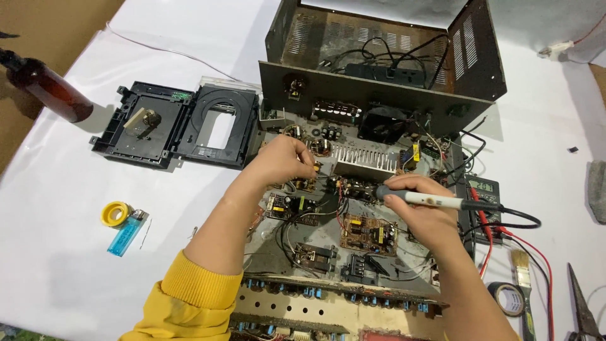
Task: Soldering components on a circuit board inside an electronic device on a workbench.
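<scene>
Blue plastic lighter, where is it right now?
In the head view, the blue plastic lighter lies on the white cloth at the left, touching the yellow tape roll.

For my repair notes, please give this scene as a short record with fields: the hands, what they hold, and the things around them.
left hand: fingers pinch a small part on the open chassis
right hand: grips a soldering iron, tip pointing left over the boards
heat sink: between the hands
multimeter: right of chassis
left side: disc drive parts, yellow tape roll, blue lighter
</scene>
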